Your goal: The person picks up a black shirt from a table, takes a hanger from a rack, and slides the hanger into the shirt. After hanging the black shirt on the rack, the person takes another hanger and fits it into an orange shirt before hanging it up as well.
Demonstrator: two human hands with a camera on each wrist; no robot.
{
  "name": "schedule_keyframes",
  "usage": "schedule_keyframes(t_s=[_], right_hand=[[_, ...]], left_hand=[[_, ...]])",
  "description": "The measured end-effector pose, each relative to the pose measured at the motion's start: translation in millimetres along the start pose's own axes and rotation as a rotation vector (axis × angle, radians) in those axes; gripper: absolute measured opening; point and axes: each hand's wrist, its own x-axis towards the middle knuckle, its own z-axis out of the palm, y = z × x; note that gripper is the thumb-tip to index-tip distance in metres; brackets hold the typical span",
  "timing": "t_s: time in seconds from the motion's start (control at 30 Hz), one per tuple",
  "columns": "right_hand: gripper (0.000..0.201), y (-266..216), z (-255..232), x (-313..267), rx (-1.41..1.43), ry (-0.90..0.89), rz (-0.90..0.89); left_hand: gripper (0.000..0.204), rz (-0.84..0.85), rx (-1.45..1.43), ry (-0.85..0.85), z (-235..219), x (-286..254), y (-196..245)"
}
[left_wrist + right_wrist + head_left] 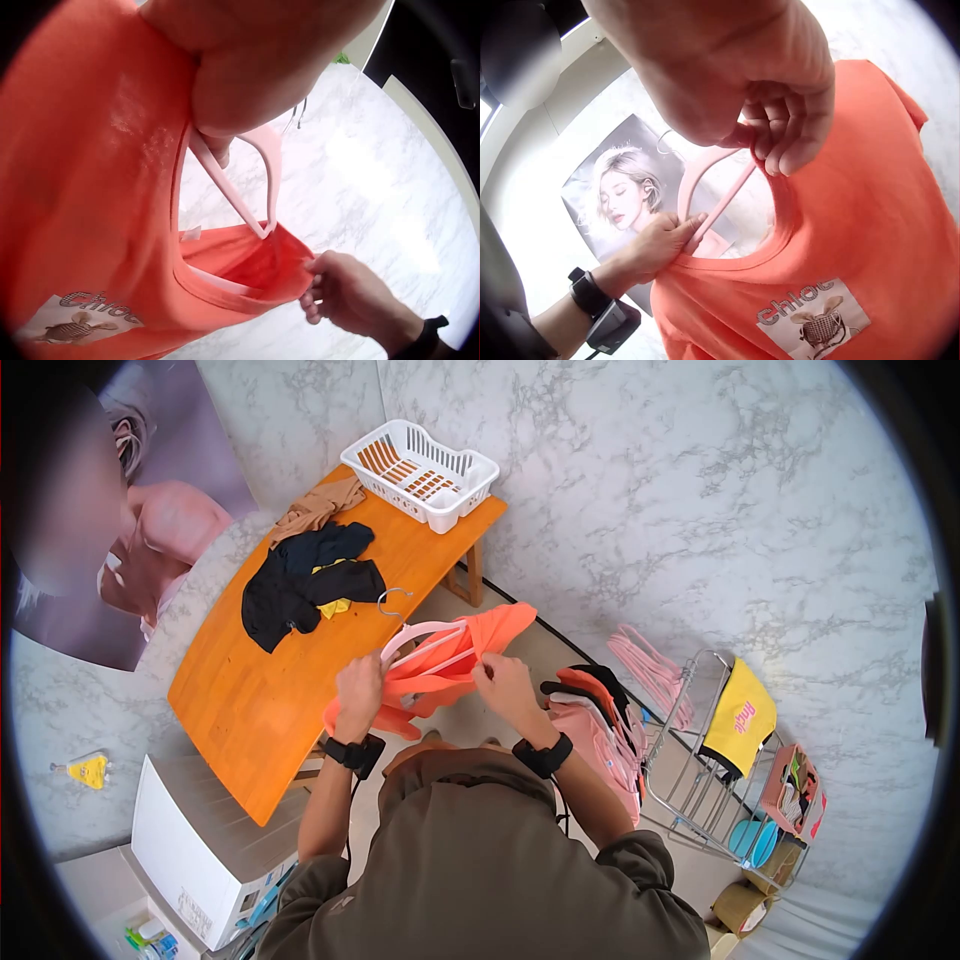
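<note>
An orange shirt (870, 195) with a printed patch hangs between both hands, a pink hanger (232, 187) partly inside its neck opening. In the head view my left hand (360, 692) grips the hanger and the shirt's neck edge together. My right hand (507, 688) pinches the other side of the neckline, as the right wrist view also shows, with fingers (787, 135) curled over the collar. The hanger's metal hook (394, 600) points away from me, over the table's edge. Inside the shirt, the hanger's far end is hidden by cloth.
Dark clothes (285, 585) and a brown garment (318, 506) lie on the wooden table (240, 710), near a white basket (440, 517). To the right are hung clothes (590, 735), pink hangers (650, 665) and a metal rack (690, 810) with a yellow cloth (738, 715).
</note>
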Motion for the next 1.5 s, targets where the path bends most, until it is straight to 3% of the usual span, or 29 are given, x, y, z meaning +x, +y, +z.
schedule_keyframes(t_s=[0.13, 0.27, 0.37, 0.43, 0.47, 0.53, 0.63, 0.67, 0.7, 0.77, 0.8, 0.9, 0.97, 1.07, 1.17, 1.4, 1.5], right_hand=[[0.024, 7, 3, -1, 0.008, 0.011, 0.049], [0.027, 18, -10, -2, -0.105, -0.077, 0.071], [0.023, 16, -30, 0, 0.017, -0.105, 0.104], [0.017, 30, -40, 6, 0.078, 0.15, -0.037], [0.017, 35, -47, 11, 0.08, 0.141, -0.04], [0.023, 39, -62, 24, -0.059, 0.275, -0.256], [0.028, 60, -71, 36, 0.023, 0.194, -0.253], [0.028, 68, -69, 37, 0.203, 0.115, -0.156], [0.028, 68, -72, 35, 0.203, 0.111, -0.157], [0.021, 70, -78, 33, 0.438, -0.165, 0.105], [0.021, 75, -77, 33, 0.437, -0.17, 0.103], [0.016, 82, -72, 33, 0.287, -0.159, 0.162], [0.013, 70, -68, 32, 0.212, 0.094, 0.119], [0.013, 74, -60, 31, 0.287, 0.238, 0.078], [0.013, 56, -52, 25, 0.309, 0.161, 0.105], [0.014, 74, -38, 22, 0.206, 0.08, 0.06], [0.016, 83, -35, 22, 0.272, 0.069, 0.182]], left_hand=[[0.037, -0.034, 0.028, -0.048, -4, 3, 4], [0.031, 0.051, 0.001, 0.011, -7, 2, -1], [0.028, 0.093, 0.001, 0.031, -9, 0, -8], [0.027, 0.098, 0.007, 0.038, -13, 0, -12], [0.025, 0.121, -0.009, 0.029, -16, 0, -12], [0.024, 0.14, -0.021, 0.022, -22, 0, -15], [0.021, 0.168, -0.106, 0.043, -26, 2, -19], [0.02, 0.159, -0.137, 0.063, -26, 2, -22], [0.018, 0.149, -0.168, 0.081, -27, 1, -25], [0.018, 0.136, -0.16, 0.086, -31, 1, -31], [0.017, 0.129, -0.152, 0.089, -33, 1, -33], [0.018, 0.109, -0.101, 0.069, -36, 2, -36], [0.019, 0.068, -0.072, 0.105, -37, 3, -36], [0.021, -0.001, -0.047, 0.156, -33, 5, -45], [0.023, -0.018, -0.052, 0.168, -42, 8, -41], [0.023, 0.024, -0.052, 0.153, -49, 9, -40], [0.019, 0.089, -0.119, 0.09, -53, 9, -40]])
